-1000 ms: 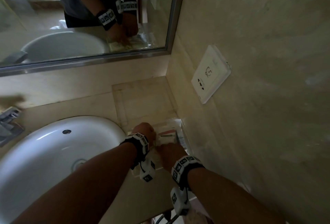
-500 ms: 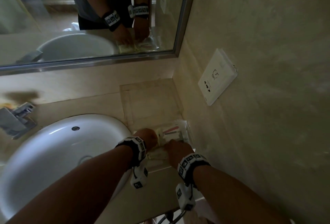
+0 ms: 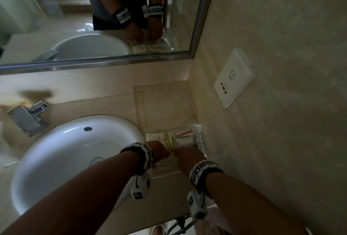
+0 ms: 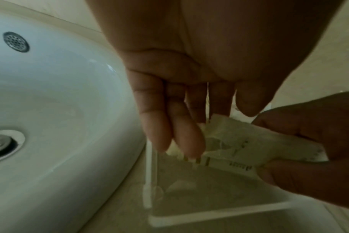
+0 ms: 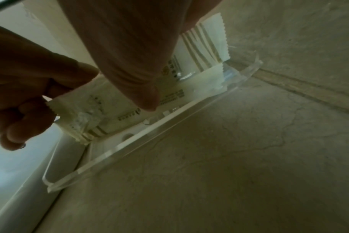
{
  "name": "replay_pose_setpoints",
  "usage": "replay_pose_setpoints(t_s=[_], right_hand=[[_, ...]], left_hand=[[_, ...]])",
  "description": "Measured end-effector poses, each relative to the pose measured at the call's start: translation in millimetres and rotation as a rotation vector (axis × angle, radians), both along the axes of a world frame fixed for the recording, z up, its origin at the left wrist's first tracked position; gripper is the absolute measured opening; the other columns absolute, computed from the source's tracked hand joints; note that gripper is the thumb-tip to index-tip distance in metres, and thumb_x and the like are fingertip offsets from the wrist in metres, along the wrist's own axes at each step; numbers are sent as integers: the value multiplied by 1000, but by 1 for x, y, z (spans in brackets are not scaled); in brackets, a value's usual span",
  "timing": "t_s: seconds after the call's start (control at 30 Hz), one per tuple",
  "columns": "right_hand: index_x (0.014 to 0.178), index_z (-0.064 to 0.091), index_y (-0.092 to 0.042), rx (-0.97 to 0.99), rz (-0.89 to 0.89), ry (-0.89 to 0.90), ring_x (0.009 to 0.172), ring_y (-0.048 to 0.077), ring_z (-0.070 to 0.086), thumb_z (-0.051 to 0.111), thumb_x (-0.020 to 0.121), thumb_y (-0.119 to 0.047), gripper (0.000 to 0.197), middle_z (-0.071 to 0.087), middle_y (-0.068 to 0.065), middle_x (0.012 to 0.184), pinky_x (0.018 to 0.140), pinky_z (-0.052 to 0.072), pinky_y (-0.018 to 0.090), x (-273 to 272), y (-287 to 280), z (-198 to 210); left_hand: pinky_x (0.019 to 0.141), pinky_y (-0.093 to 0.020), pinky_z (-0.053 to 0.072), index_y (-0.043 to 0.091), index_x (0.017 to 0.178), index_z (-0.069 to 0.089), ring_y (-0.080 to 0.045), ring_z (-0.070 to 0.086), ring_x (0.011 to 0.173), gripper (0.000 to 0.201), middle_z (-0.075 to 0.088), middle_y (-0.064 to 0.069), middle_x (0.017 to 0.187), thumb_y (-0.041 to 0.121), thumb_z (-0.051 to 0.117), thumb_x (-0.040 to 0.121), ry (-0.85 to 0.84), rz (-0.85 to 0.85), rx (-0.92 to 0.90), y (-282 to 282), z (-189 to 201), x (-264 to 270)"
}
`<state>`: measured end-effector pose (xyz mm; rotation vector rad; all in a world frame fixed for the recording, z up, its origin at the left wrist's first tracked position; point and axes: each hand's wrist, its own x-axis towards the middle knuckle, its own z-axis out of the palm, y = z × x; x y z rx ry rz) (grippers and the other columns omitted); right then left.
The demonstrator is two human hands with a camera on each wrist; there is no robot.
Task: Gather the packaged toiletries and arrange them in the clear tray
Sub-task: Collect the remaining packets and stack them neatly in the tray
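Beside the round white ceramic washbasin [image 3: 71, 152], on the beige stone counter [image 5: 239, 165], sits the clear rectangular acrylic tray [image 5: 149, 137], pushed close to the side wall. Both hands work over its near end.

Left hand [image 4: 189, 75]: fingers [image 4: 159, 126] extended downward, nearly straight and close together, tips touching the left end of a small cream-white packet with a serrated edge and dark print [image 4: 235, 141]. Thumb lies against the packet's upper edge; whether it actually pinches, cannot tell.

Right hand [image 4: 313, 151]: thumb and fingers curled round the right end of the same packet, gripping it. From the right wrist view the packet [image 5: 86, 113] is held just above the tray floor, tilted, its lower edge near the tray's front wall.

Tray contents, head view: further packaged toiletries [image 3: 180, 137] lie flat in the far part of the tray, one flat white pack at left, one with red and dark stripes at right. Exact count not resolvable.

Surroundings: metal-framed wall mirror [image 3: 105, 62] above the counter; chrome square tap [image 3: 28, 116] left of the basin; white wall socket plate [image 3: 234, 79] on the side wall.
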<state>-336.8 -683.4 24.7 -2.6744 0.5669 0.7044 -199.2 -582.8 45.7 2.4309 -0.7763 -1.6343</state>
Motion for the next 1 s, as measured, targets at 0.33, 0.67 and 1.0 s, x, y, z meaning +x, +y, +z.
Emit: replay_pose_setpoints(t_s=[0.33, 0.67, 1.0], right_hand=[[125, 57, -25, -152, -17, 25, 115, 24, 57, 53, 91, -22, 34, 60, 2, 128, 100, 42, 41, -15, -3, -2], [123, 60, -14, -81, -71, 35, 114, 28, 58, 51, 94, -13, 30, 58, 11, 128, 89, 48, 34, -20, -5, -4], [121, 59, -20, -110, -158, 21, 112, 24, 59, 55, 90, -24, 31, 58, 3, 127, 90, 50, 35, -22, -8, -7]], left_hand=[[76, -31, 45, 3, 116, 65, -20, 53, 83, 36, 55, -4, 94, 30, 52, 97, -197, -556, 74, 10, -15, -7], [82, -37, 50, 4, 111, 66, -26, 59, 90, 34, 58, -5, 98, 28, 54, 91, -275, -660, 69, 15, -44, -3], [96, -38, 51, 3, 115, 65, -30, 62, 111, 30, 64, -12, 121, 19, 51, 95, -308, -565, 4, 20, -54, -4]])
